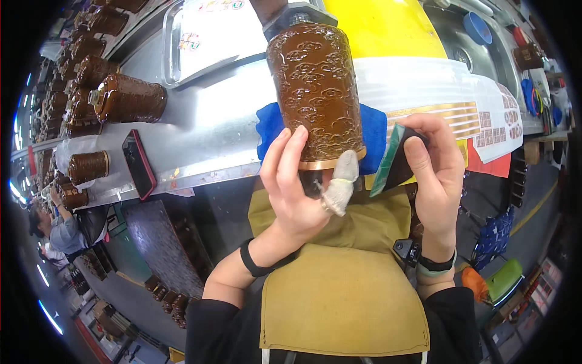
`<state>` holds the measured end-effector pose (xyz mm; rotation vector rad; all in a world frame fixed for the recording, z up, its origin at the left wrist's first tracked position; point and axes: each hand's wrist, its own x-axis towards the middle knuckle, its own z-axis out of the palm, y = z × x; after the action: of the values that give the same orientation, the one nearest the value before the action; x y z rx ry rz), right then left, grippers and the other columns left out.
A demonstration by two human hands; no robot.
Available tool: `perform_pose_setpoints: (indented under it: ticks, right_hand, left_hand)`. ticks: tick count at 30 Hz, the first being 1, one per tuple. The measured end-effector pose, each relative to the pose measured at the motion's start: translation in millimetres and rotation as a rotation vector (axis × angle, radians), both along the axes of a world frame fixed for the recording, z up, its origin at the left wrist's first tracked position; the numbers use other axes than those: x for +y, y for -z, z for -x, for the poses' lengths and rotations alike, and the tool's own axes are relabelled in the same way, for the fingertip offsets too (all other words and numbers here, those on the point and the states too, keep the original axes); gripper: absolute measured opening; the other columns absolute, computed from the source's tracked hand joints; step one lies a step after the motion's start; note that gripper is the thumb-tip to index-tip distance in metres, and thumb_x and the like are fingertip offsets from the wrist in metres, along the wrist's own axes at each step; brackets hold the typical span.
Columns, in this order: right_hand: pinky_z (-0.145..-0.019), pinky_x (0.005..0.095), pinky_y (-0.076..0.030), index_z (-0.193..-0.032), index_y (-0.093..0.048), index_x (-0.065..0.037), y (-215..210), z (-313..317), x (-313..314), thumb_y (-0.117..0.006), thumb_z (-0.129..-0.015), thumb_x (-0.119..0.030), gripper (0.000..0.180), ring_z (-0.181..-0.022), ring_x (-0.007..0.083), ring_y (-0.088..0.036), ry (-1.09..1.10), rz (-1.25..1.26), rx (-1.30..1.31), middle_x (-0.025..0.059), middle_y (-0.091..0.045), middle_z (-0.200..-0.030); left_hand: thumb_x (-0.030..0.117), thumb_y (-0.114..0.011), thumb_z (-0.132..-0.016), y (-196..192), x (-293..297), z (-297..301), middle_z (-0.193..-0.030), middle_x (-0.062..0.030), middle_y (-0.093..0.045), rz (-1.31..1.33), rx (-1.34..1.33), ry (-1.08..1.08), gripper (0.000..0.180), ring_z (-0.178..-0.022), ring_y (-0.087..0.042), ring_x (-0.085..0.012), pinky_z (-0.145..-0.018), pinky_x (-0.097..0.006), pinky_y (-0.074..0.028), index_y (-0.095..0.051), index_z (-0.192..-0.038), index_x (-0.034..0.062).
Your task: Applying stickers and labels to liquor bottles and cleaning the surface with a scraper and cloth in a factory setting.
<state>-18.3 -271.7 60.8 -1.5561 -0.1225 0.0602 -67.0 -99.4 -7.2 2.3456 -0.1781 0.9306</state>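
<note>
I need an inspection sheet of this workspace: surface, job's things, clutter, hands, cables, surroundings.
Surface: metal bench, with a blue cloth.
Job's things: brown embossed bottle, held up; dark pad with green edge.
Clutter: phone in red case; brown bottles lying at left; metal tray.
Hands: left hand grips the bottle, thumb wrapped; right hand holds the pad.
Cables: nothing seen.
Surroundings: sink; another person.

brown embossed bottle (315, 91) | gold rim toward the person, held aloft | dark green-edged pad (394, 161) just beside rim
</note>
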Motion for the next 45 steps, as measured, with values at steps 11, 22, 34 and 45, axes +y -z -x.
perform_pose_setpoints:
  ticks: [11, 22, 34, 45]
  right_hand:
    - [-0.065, 0.0383, -0.053, -0.098, -0.065, -0.002, -12.4, 9.2, 42.1, -0.068, -0.089, 0.001, 0.01, -0.072, 0.0337, -0.067, -0.064, 0.51, -0.381, 0.0141, -0.065, -0.085]
    - [-0.07, 0.0407, -0.052, -0.095, -0.062, 0.0, -3.1, 12.4, 21.3, -0.067, -0.09, 0.001, 0.007, -0.079, 0.0367, -0.067, 0.056, 0.566, -0.262, 0.0166, -0.066, -0.086]
    - [-0.071, 0.0415, -0.051, -0.096, -0.06, 0.001, 15.6, 13.9, 15.3, -0.065, -0.091, 0.002, 0.007, -0.081, 0.0391, -0.066, 0.001, 0.555, -0.176, 0.0184, -0.065, -0.086]
    - [-0.066, 0.0378, -0.051, -0.097, -0.062, 0.0, -4.2, 12.9, 29.6, -0.065, -0.094, 0.0, 0.004, -0.074, 0.0348, -0.067, -0.027, 0.414, -0.244, 0.0158, -0.065, -0.083]
  left_hand:
    - [-0.008, -0.078, -0.07, -39.2, 31.4, -12.9, -0.132, -0.0182, -0.062, 0.018, 0.06, 0.127, 0.05, -0.116, -0.063, -0.0363, -0.097, -0.04, -0.052, -0.066, -0.119, -0.0064]
    - [-0.006, -0.08, -0.075, -5.7, 29.8, -8.9, -0.134, -0.0192, -0.06, 0.217, 0.024, 0.097, 0.046, -0.114, -0.066, -0.035, -0.097, -0.041, -0.053, -0.067, -0.119, -0.0052]
    - [-0.005, -0.083, -0.079, 2.5, 28.2, -5.1, -0.127, -0.0131, -0.064, 0.432, -0.041, 0.112, 0.045, -0.119, -0.065, -0.0323, -0.105, -0.041, -0.05, -0.063, -0.118, -0.0039]
    - [0.003, -0.075, -0.088, 4.7, 34.8, -11.8, -0.115, -0.0137, -0.064, 0.145, -0.056, 0.157, 0.034, -0.114, -0.065, -0.0336, -0.099, -0.04, -0.053, -0.056, -0.115, -0.0055]
